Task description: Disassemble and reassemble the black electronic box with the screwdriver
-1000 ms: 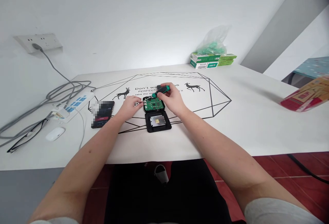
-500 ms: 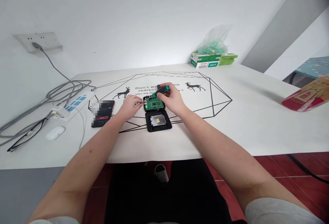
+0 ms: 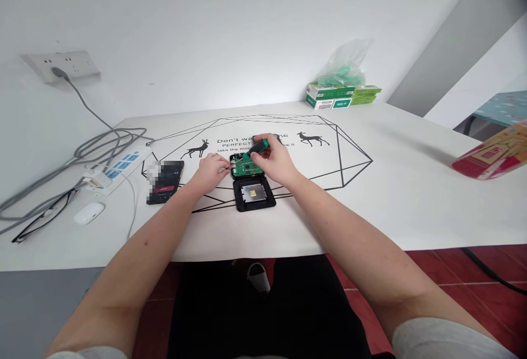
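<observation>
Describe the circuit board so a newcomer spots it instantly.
On the white table, look between the person's left hand and right hand. Just beyond the square black piece with a silvery plate lies the circuit board. It's flat and green, unlike the green-and-black screwdriver gripped above it.

A white table (image 3: pixel 395 200), printed with black lines and deer, is supporting everything around the hands. Between the left hand (image 3: pixel 211 173) and right hand (image 3: pixel 276 158), an opened black case with a green circuit board (image 3: pixel 247 168) is lying, and a black cover (image 3: pixel 239 203) is resting just on its near side. Left of the left hand a phone (image 3: pixel 167 183) is lying; farther left, a power strip (image 3: pixel 123 167), glasses (image 3: pixel 44 217) and a small white case (image 3: pixel 89 213) are sitting. Green boxes (image 3: pixel 329 94) are standing beyond the right hand, a red packet (image 3: pixel 492 156) well to its right. Something dark (image 3: pixel 256 139), perhaps a small box, is showing behind its fingers.
</observation>
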{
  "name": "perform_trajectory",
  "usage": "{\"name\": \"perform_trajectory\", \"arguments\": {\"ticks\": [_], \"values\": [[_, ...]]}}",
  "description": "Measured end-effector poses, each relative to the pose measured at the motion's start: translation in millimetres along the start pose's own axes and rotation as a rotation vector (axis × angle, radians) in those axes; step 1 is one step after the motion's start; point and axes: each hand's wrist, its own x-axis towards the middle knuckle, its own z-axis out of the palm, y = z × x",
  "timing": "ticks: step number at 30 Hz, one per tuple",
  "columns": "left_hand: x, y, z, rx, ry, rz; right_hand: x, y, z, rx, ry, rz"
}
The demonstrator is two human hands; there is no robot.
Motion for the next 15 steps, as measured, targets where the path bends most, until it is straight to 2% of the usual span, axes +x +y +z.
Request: {"name": "perform_trajectory", "arguments": {"ticks": [5, 8, 11, 15], "values": [[-4, 9, -8.4, 0.084, -0.001, 0.009, -7, -7, -3, -0.071, -0.109, -0.207], [-6, 13, -12.5, 0.053, -0.02, 0.057, -10, -8, -2, -0.051, -0.142, -0.328], [-7, 18, -13.6, -0.055, -0.037, 0.137, -13, -8, -1, 0.037, -0.118, -0.382], [-8, 26, -11.7, -0.179, -0.05, 0.196, -16, -13, 0, 0.119, -0.158, -0.399]]}}
